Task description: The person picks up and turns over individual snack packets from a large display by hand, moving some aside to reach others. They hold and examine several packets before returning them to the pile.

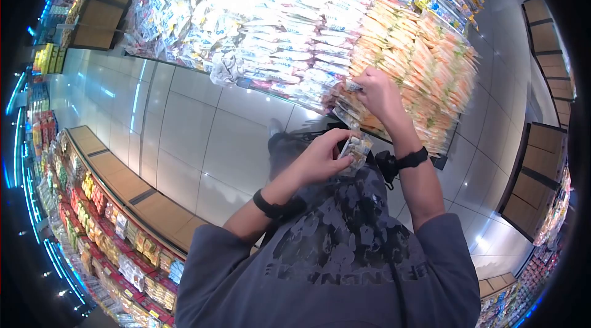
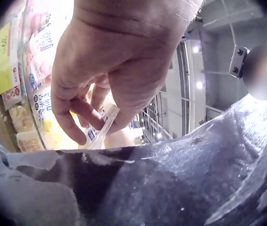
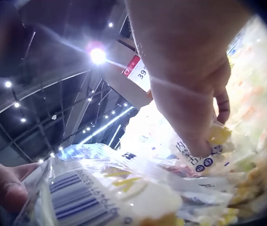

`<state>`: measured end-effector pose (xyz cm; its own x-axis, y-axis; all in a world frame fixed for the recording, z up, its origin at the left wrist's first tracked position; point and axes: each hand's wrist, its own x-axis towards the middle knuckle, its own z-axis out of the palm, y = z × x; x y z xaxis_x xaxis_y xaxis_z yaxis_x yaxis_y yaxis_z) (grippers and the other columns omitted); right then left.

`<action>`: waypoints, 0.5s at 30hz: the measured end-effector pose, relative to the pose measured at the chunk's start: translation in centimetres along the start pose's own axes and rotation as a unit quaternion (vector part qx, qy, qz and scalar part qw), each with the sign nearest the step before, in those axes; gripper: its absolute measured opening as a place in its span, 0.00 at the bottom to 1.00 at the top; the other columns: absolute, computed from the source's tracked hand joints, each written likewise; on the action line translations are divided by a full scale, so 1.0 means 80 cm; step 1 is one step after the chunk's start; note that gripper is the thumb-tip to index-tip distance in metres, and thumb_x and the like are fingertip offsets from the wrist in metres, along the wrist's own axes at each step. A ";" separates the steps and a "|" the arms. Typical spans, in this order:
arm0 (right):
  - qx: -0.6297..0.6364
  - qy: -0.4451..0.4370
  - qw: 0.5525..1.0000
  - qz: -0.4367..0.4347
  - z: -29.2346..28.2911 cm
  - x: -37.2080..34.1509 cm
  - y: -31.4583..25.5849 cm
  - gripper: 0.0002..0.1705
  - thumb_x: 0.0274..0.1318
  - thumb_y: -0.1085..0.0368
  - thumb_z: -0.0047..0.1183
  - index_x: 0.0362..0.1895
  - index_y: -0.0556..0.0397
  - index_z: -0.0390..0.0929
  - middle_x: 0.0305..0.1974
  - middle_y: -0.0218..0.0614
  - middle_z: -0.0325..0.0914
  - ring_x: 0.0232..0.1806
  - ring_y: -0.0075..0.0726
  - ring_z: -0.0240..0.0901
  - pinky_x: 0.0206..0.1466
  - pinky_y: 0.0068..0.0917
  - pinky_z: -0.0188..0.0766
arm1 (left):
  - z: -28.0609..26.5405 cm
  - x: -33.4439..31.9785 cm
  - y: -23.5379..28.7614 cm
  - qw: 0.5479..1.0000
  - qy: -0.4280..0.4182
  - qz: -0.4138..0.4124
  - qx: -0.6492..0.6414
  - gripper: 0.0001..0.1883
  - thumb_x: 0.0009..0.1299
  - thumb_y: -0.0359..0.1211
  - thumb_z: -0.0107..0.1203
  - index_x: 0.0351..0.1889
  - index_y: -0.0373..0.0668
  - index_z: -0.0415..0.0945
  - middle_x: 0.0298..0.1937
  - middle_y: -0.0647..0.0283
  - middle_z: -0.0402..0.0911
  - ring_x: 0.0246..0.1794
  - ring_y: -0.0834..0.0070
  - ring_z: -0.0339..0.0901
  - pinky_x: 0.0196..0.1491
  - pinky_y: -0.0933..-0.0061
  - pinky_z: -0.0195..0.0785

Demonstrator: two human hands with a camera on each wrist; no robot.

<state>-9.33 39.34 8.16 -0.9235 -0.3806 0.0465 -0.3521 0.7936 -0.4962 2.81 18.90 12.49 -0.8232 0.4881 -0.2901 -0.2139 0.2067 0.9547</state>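
Observation:
My left hand (image 1: 323,157) is in front of the torso, thumb and fingers pinching a clear plastic snack packet (image 1: 356,151). In the right wrist view this packet (image 3: 89,200) shows a barcode, with the left hand's fingertips (image 3: 6,190) at its edge. Further forward, my right hand (image 1: 380,95) reaches to the near edge of the packet display (image 1: 289,51). Its fingers pinch a small white-labelled packet (image 1: 353,85); dark printed characters show on that packet (image 3: 194,153) in the right wrist view. Packed rows of orange-toned packets (image 1: 425,57) lie beside and beyond this hand.
Shelves of snack bags (image 1: 104,217) run along the left, edged by a wooden ledge (image 1: 154,205). Brown wooden cases (image 1: 534,174) stand at the right. Tiled floor (image 1: 184,125) lies between them. A price sign (image 3: 140,75) stands above the packets.

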 end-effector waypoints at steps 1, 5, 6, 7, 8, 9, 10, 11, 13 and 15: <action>-0.012 0.003 1.000 -0.024 0.001 0.004 -0.001 0.13 0.46 0.71 0.63 0.40 0.45 0.89 0.36 0.41 0.78 0.43 0.52 0.80 0.40 0.46 0.78 | -0.001 0.001 -0.001 1.000 0.002 0.008 0.000 0.27 0.67 0.30 0.64 0.67 0.47 0.77 0.41 0.68 0.75 0.28 0.85 0.67 0.33 0.79 0.64; -0.027 -0.013 0.999 -0.038 -0.001 0.009 -0.006 0.11 0.46 0.71 0.63 0.38 0.47 0.88 0.34 0.41 0.78 0.42 0.53 0.80 0.39 0.46 0.78 | -0.003 -0.003 -0.005 1.000 0.005 0.009 -0.008 0.27 0.67 0.30 0.64 0.67 0.46 0.76 0.41 0.69 0.75 0.27 0.86 0.67 0.32 0.79 0.64; -0.043 -0.027 0.998 -0.021 0.002 0.007 -0.008 0.10 0.46 0.70 0.64 0.37 0.47 0.88 0.34 0.40 0.78 0.41 0.53 0.80 0.39 0.46 0.78 | -0.003 -0.004 -0.005 1.000 0.008 0.010 -0.009 0.27 0.67 0.30 0.64 0.67 0.46 0.76 0.41 0.69 0.75 0.27 0.86 0.67 0.32 0.79 0.64; -0.059 -0.041 0.997 -0.002 0.005 0.005 -0.009 0.09 0.46 0.70 0.65 0.36 0.48 0.87 0.34 0.40 0.78 0.41 0.53 0.80 0.40 0.46 0.79 | -0.004 -0.005 -0.005 1.000 0.011 0.008 -0.014 0.27 0.67 0.30 0.64 0.67 0.46 0.76 0.41 0.69 0.76 0.27 0.86 0.67 0.32 0.79 0.64; -0.060 -0.041 0.997 -0.003 0.008 0.002 -0.010 0.09 0.46 0.70 0.65 0.36 0.48 0.87 0.34 0.40 0.78 0.41 0.53 0.80 0.40 0.46 0.79 | -0.004 -0.005 -0.004 1.000 0.013 0.005 -0.019 0.27 0.68 0.30 0.64 0.66 0.46 0.76 0.41 0.69 0.76 0.27 0.86 0.66 0.32 0.79 0.64; -0.068 -0.039 0.997 0.016 0.010 -0.003 -0.010 0.09 0.46 0.70 0.64 0.36 0.49 0.87 0.34 0.41 0.78 0.41 0.53 0.80 0.39 0.46 0.78 | -0.005 -0.006 -0.004 1.000 0.014 0.007 -0.019 0.27 0.68 0.30 0.64 0.66 0.46 0.76 0.41 0.69 0.76 0.27 0.86 0.66 0.32 0.79 0.64; -0.076 -0.036 0.996 0.035 0.013 -0.006 -0.009 0.09 0.46 0.70 0.64 0.36 0.49 0.87 0.34 0.41 0.79 0.41 0.53 0.80 0.39 0.46 0.78 | -0.005 -0.007 -0.003 1.000 0.019 -0.004 -0.015 0.26 0.68 0.31 0.64 0.66 0.46 0.77 0.40 0.68 0.76 0.27 0.86 0.66 0.32 0.79 0.63; -0.078 -0.037 0.996 0.033 0.021 -0.008 -0.007 0.09 0.46 0.70 0.64 0.36 0.49 0.87 0.34 0.41 0.79 0.41 0.53 0.80 0.39 0.46 0.78 | -0.006 -0.008 -0.001 1.000 0.023 -0.015 -0.012 0.26 0.68 0.31 0.64 0.65 0.46 0.77 0.39 0.68 0.76 0.26 0.86 0.65 0.31 0.79 0.62; -0.044 0.025 0.999 0.002 0.036 -0.012 -0.006 0.13 0.45 0.70 0.65 0.39 0.46 0.87 0.33 0.42 0.79 0.39 0.53 0.80 0.39 0.47 0.77 | -0.010 -0.011 0.005 0.999 0.021 -0.045 -0.006 0.26 0.69 0.29 0.63 0.66 0.44 0.76 0.41 0.68 0.78 0.30 0.86 0.69 0.34 0.79 0.66; -0.050 0.018 0.999 0.011 0.042 -0.007 0.001 0.13 0.45 0.71 0.65 0.39 0.47 0.87 0.32 0.42 0.79 0.38 0.54 0.80 0.39 0.47 0.77 | -0.007 -0.009 -0.002 0.997 0.015 -0.075 0.002 0.25 0.70 0.28 0.63 0.66 0.42 0.75 0.43 0.68 0.80 0.33 0.86 0.73 0.37 0.79 0.69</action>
<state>-8.30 38.00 5.20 -0.9357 -0.3460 0.0690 -0.3429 0.8461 -0.4081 3.11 18.03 12.57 -0.7979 0.4250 -0.4276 -0.3340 0.2789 0.9004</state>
